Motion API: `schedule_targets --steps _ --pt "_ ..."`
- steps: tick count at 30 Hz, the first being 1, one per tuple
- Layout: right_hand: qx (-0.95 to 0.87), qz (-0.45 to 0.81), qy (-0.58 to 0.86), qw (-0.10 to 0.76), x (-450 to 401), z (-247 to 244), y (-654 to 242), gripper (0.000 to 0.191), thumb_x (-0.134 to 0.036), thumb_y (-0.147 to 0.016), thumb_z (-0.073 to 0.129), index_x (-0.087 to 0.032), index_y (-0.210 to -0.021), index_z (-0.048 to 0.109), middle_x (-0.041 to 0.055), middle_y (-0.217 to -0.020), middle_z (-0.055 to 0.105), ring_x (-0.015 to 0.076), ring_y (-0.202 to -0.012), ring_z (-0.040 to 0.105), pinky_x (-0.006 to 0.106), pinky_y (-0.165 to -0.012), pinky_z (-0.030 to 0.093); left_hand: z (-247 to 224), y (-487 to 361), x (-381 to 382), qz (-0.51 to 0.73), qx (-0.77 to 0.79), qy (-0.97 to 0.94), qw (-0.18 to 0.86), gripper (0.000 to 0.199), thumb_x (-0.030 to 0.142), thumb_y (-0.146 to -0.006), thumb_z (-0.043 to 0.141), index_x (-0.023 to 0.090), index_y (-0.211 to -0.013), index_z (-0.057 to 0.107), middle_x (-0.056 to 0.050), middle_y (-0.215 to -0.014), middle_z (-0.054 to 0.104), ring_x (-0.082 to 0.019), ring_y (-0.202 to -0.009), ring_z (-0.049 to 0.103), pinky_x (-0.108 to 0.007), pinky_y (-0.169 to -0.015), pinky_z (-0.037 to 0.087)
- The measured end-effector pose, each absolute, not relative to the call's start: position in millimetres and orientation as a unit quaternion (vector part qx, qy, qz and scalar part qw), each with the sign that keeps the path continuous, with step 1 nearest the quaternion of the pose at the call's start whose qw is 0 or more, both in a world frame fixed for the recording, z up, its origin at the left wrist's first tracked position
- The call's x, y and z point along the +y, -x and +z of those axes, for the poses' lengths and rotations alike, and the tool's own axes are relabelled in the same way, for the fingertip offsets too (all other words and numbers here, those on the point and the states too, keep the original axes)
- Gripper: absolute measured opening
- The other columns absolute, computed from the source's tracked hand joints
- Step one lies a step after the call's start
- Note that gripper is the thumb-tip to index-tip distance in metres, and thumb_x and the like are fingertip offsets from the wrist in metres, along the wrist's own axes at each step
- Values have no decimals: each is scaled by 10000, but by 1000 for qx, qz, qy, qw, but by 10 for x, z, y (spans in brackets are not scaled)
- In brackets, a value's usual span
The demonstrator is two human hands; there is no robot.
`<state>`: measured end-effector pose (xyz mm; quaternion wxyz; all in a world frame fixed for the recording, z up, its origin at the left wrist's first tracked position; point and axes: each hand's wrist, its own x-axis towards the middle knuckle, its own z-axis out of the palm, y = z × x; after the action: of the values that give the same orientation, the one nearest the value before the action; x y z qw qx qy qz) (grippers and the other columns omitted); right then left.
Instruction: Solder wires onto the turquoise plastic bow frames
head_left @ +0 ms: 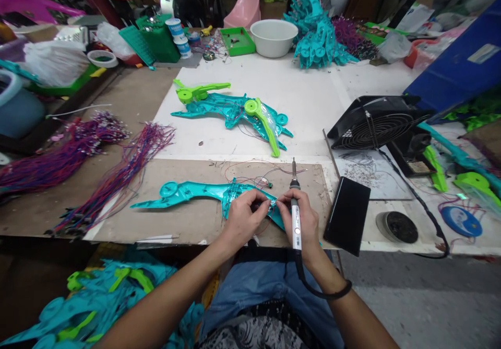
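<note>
I've got both hands in my feed, working close together over the right-hand end of the teal plastic piece (195, 190). It lies flat on the brown board (176, 224), its long body stretching leftward from the fingers, its narrow tip well apart from them. And here's the left hand (245, 216), over the part just right of its middle, thumb and forefinger curled toward each other; whether they pinch anything, I can't tell, the detail's too small. Right beside it I see the right hand (305, 221) gripping the soldering iron (297, 229), metal tip pointing away from the body, cable looping down over the forearm. That hand's thumb and forefinger come in near the left fingertips, covering part of the piece's right end. Thin wires (287, 170) trail just beyond the hands. Right of the right hand, I have a black slab (347, 216), then a round tin (397, 227). Farther off, ahead of both hands, sits a teal-and-green assembly (235, 106).
</note>
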<state>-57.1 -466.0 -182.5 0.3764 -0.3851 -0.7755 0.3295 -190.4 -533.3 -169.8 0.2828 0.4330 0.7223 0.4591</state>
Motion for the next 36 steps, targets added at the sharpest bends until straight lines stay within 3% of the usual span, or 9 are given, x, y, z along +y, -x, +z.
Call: schedule_targets --steps 32,36 --pt "-788 308 369 385 -4664 -1893 556 139 -255 -868 559 -227 -997 514 -17 -806 659 133 -682 656 243 -647 517 -1711 1943 -5329 440 716 -456 291 74 210 -808 578 177 -778 637 6 -734 666 -130 -690 604 -235 -641 446" --pt "-788 302 371 388 -4669 -1875 561 127 -259 -868 555 -226 -984 515 -14 -795 664 136 -686 659 247 -658 520 -1701 1963 -5331 437 712 -453 311 137 199 -817 584 187 -926 666 2 -786 715 -147 -752 653 -252 -711 479"
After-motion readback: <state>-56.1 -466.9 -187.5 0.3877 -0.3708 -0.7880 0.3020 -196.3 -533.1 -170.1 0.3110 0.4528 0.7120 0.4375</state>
